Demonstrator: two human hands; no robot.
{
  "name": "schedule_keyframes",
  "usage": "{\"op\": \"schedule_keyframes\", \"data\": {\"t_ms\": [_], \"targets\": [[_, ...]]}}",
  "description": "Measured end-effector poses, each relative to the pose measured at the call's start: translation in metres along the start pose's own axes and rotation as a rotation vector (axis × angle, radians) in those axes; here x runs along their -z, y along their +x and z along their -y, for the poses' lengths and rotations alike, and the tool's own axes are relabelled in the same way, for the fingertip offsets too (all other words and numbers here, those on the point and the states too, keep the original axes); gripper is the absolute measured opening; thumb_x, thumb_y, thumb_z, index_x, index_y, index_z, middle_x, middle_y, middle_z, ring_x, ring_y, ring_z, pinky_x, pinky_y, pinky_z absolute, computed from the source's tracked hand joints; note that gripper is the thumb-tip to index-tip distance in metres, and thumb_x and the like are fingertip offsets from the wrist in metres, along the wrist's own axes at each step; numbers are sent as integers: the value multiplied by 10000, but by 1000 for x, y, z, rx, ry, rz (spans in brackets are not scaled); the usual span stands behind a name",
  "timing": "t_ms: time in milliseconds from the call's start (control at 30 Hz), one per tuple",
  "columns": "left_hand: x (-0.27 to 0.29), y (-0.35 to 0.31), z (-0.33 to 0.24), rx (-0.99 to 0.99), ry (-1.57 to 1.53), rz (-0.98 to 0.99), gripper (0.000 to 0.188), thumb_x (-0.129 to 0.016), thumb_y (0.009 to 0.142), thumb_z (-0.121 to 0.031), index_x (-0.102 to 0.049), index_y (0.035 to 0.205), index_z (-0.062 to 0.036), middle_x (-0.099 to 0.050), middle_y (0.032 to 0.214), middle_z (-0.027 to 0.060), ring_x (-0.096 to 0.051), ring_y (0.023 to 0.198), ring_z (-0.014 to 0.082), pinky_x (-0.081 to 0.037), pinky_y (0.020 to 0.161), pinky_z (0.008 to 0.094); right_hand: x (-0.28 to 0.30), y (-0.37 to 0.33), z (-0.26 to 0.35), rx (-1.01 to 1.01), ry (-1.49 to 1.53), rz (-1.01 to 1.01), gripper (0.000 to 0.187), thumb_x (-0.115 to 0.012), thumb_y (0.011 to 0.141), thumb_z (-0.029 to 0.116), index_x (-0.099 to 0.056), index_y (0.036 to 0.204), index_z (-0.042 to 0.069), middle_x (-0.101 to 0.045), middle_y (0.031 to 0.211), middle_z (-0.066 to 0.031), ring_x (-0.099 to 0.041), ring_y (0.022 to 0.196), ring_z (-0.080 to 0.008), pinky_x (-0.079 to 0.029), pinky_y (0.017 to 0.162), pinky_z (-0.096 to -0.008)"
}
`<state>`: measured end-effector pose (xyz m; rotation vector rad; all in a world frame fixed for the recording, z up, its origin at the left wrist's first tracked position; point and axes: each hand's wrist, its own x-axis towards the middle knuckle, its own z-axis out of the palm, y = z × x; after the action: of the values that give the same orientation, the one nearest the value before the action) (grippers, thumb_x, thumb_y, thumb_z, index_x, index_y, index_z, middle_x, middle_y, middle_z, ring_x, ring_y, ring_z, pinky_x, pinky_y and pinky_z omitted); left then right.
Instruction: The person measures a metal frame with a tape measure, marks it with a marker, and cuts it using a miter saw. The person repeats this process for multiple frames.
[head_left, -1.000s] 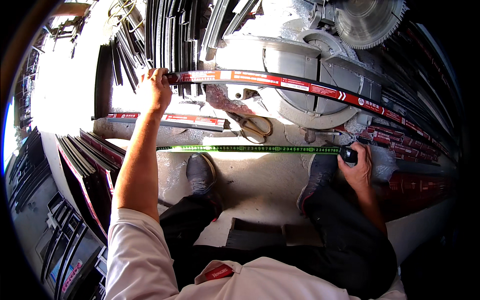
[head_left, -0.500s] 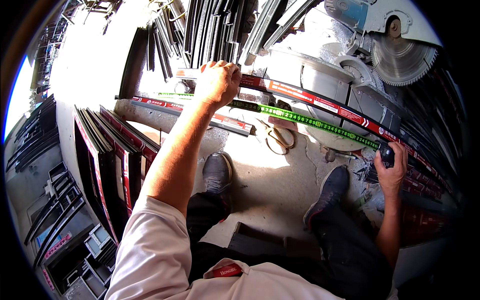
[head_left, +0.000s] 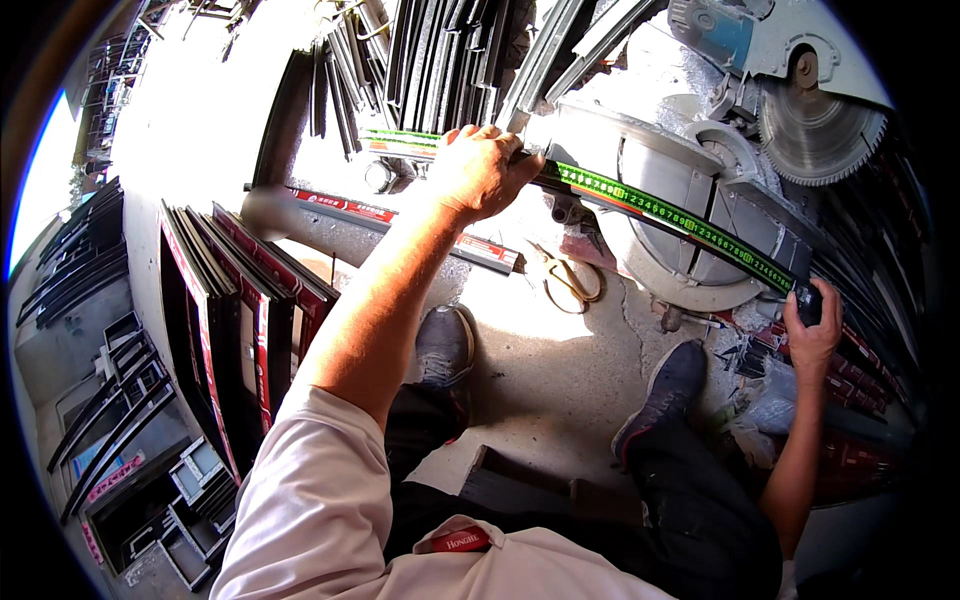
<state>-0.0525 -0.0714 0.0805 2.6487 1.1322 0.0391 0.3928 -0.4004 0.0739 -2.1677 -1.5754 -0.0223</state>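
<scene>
My left hand (head_left: 480,175) is closed over a long dark profile bar (head_left: 620,206) with a red strip. A bright green tape measure blade (head_left: 690,226) lies along the bar and passes under that hand, its far end reaching out to the left. At the right, the fingers of my right hand (head_left: 815,330) are wrapped round the black tape measure case (head_left: 806,302), beside the bar. The bar and tape cross in front of the saw's round grey base (head_left: 650,255). Below my left hand lies a shorter red-labelled profile (head_left: 350,208).
A mitre saw with a toothed disc blade (head_left: 820,130) stands far right. Scissors (head_left: 568,280) lie on the floor before my shoes. Dark profiles (head_left: 445,60) are stacked at the back. Framed panels (head_left: 215,290) lean at the left; plastic scraps (head_left: 775,395) lie at the right.
The tape blade has moved up from below the bar and now lies along it. Both hands have shifted right in view, and my left hand now covers both blade and bar.
</scene>
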Motion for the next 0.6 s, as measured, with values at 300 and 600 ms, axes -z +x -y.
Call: {"op": "schedule_keyframes", "data": {"t_ms": [300,600], "targets": [[7,-1,-4,-27,40,46,615,-805,855,-606,-737,1190,-94,-722,1176,118,-657,1186,334,-451,1111,493,2,3,-16,-11,22,36,399,-792,894,81,-642,1261,33,-672,1207,-168,-660,1123,-354,-519,1013,-436],[4,-2,-1,-35,89,105,510,-883,831,-346,-701,1240,-102,-694,1195,101,-644,1187,333,-479,1065,485,6,7,-22,-37,15,80,413,-786,894,79,-633,1275,39,-660,1212,-165,-649,1131,-366,-517,1012,-445]]}}
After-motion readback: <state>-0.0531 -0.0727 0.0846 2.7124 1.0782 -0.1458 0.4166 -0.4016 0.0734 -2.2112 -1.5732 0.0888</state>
